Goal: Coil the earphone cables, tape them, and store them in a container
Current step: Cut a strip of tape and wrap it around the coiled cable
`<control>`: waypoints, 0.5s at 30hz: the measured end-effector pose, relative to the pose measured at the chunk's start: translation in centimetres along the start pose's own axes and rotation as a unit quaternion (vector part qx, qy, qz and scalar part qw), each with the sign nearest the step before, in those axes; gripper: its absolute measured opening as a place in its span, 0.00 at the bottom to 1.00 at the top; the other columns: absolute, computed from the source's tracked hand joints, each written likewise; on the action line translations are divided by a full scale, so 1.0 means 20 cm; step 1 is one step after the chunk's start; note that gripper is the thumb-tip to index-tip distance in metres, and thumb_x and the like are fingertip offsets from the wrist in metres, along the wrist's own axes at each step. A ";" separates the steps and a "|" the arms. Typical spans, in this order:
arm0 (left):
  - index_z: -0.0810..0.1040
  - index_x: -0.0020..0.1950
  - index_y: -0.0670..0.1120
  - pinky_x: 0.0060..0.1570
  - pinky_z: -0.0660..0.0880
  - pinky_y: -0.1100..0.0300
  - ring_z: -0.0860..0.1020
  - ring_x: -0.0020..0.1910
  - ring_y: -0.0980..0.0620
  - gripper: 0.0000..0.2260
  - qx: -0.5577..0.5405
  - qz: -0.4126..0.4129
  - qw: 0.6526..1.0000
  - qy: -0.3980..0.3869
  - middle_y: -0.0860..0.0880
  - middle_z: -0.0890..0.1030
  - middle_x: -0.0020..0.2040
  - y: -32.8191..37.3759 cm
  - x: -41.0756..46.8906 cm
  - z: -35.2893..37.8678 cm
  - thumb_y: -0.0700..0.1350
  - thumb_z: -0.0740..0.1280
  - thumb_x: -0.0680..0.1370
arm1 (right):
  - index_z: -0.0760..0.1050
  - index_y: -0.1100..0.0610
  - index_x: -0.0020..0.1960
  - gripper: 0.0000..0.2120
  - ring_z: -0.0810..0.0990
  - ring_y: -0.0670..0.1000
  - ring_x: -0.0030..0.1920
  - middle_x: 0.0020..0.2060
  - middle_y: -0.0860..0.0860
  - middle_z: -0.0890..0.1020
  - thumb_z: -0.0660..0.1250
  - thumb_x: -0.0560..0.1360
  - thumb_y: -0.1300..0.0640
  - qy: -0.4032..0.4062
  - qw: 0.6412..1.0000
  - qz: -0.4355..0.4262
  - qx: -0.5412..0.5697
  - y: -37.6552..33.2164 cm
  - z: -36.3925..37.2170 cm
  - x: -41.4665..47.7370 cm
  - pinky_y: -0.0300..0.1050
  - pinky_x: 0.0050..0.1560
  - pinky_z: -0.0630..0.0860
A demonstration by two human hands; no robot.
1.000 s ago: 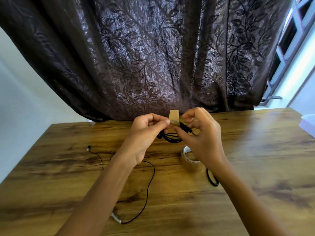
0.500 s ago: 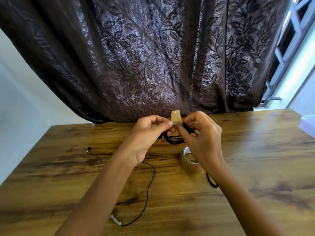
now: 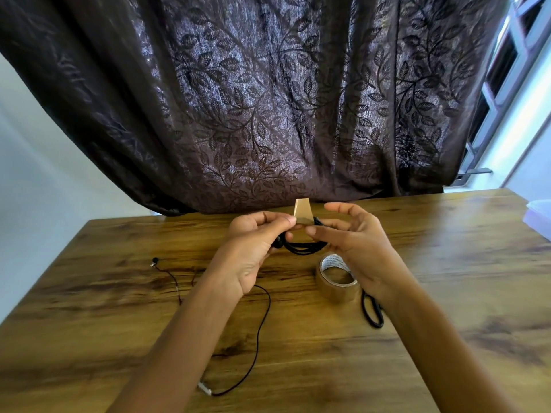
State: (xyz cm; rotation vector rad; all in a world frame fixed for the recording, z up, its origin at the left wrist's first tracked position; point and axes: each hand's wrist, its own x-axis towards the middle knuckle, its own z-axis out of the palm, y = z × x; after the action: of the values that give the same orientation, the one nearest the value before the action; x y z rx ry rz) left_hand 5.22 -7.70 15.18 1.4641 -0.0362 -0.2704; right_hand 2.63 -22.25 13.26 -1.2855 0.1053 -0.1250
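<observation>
A coiled black earphone cable (image 3: 301, 248) hangs above the wooden table (image 3: 447, 278), pinched in my left hand (image 3: 253, 251). A short brown tape piece (image 3: 302, 211) stands up from the top of the coil at my left thumb and fingertip. My right hand (image 3: 354, 242) is just right of the tape with thumb and fingers spread apart, fingertips close to the coil. A brown tape roll (image 3: 337, 286) lies on the table under my right hand. A second, uncoiled earphone cable (image 3: 262, 323) trails across the table to the left.
A small black cable loop (image 3: 372, 312) lies beside the tape roll, partly under my right wrist. A pale plastic container (image 3: 539, 219) sits at the right edge of the table. A dark leaf-patterned curtain (image 3: 268, 114) hangs behind the table's far edge.
My right hand has let go of its pinch on the tape and coil, and its fingers have spread. The left hand keeps hold of the coil and tape.
</observation>
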 end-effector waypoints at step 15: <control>0.78 0.39 0.47 0.31 0.69 0.70 0.74 0.28 0.62 0.04 -0.007 0.039 0.999 0.028 0.55 0.79 0.29 -0.05 -0.01 0.01 0.39 0.70 0.72 | 0.73 0.58 0.55 0.22 0.79 0.45 0.36 0.41 0.51 0.82 0.70 0.62 0.64 -0.063 0.994 0.002 0.093 0.05 -0.03 0.00 0.39 0.39 0.74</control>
State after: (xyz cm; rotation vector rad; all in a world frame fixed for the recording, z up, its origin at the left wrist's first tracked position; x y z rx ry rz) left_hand 4.92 -8.03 14.33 1.4532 -0.0459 -0.1644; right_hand 2.56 -22.59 12.20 -1.1040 -0.0124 -0.0496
